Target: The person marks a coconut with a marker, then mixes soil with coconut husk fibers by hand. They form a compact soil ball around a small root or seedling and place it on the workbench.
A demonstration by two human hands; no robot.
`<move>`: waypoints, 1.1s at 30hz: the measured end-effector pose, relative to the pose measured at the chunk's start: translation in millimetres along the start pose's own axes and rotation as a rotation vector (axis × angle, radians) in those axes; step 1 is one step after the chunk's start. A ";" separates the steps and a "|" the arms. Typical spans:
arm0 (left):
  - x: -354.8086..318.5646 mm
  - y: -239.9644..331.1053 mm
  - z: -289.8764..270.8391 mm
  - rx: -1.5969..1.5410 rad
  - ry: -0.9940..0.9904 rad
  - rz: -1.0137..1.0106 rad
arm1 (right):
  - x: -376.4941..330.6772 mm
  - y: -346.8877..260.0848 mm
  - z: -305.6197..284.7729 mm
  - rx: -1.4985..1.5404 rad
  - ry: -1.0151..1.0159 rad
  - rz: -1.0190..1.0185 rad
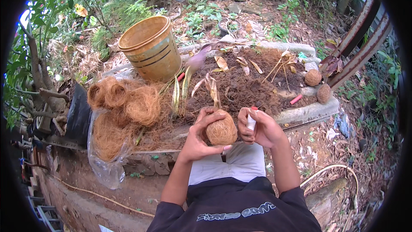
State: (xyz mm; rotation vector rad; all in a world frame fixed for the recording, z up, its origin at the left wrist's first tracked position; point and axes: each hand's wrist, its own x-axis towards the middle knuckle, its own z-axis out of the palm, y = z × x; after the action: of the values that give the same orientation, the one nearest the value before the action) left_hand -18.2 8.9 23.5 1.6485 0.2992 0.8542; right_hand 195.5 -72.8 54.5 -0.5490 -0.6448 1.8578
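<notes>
Well, from where I stand, the left hand [194,137] grips a round fibre ball [222,129], in front of the yellow bucket [156,53] and to its right. The right hand [267,127], farther right of that bucket, clasps a small white, red-capped bottle [251,121]. Loose brown fibre [143,105] lies heaped before the bucket.

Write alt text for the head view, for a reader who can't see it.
A person's left hand grips a round brown fibre ball while the right hand holds a small white tube with a red end. Beyond them lies dark soil strewn with dry leaves; to the left are loose coconut-like fibre and a yellowish bucket.
</notes>
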 end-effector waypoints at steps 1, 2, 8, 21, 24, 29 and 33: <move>0.8 0.3 0.8 0.024 0.029 -0.018 | -0.4 0.9 4.1 -0.034 0.022 -0.025; 1.9 0.8 2.6 0.047 0.057 -0.035 | 0.7 4.1 9.5 -0.069 0.044 -0.049; 2.9 -3.6 8.2 -0.103 0.117 -0.137 | 5.9 8.2 24.3 -0.189 0.279 -0.166; -6.6 -17.7 8.1 0.110 0.240 -0.136 | 4.7 17.4 56.0 -1.073 0.193 -0.285; -1.1 -14.9 9.4 0.043 0.307 -0.012 | 6.5 24.8 66.1 -1.226 0.121 -0.243; 2.2 -17.4 16.1 -0.088 0.363 -0.029 | 8.7 43.8 59.2 -1.248 0.044 -0.200; 5.2 -9.5 17.8 -0.253 0.347 -0.055 | 8.4 34.2 64.1 -1.217 0.017 -0.142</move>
State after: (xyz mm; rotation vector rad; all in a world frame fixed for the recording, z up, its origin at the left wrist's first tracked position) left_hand -0.3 1.6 16.0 1.2497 0.4550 1.0900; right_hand 128.3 -86.9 79.5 -1.2276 -1.7469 1.1502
